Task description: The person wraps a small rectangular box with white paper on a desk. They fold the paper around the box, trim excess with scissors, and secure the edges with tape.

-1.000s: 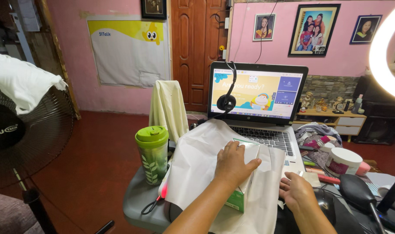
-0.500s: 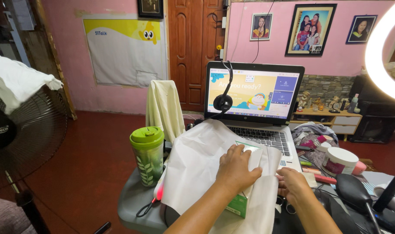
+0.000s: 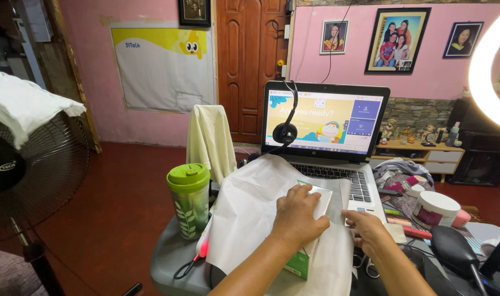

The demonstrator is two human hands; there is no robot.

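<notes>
**Box half-wrapped on a crowded desk**

Fingers of the left hand are spread flat, pressing the white paper down over the top of a green-and-white box. The right hand sits just beside it at the sheet's right edge, fingers curled loosely on the paper; can't really tell if it's pinching a fold or just resting. The box sits near the front edge of the grey table, right in front of the laptop.

Progress-wise I'd say it's early: paper is draped over the top, but the box's green front end pokes out uncovered, no tape on it that I can see, and the sheet hangs loose at the front.

Around it: green tumbler at the left edge, a headset hung on the screen, a white jar and clutter to the right. Pink walls, brown door, fan on the left, dark red floor.
</notes>
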